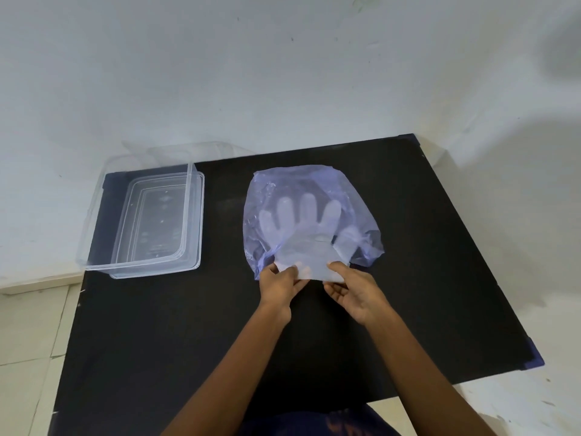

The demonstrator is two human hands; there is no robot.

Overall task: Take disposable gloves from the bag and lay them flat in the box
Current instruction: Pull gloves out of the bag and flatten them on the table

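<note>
Your left hand [280,286] and right hand [352,291]: fingers pinched on glove cuff [309,262] at bag [314,184] mouth, ready for straight pull. Glove mostly inside bag, mid worktop [157,325]. Clear box [147,221] waits open, left.

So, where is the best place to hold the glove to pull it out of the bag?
Hold the glove at its cuff edge, coming from the near side: the cuff sticks out of the bag mouth toward the person, while its fingers point away inside.
</note>
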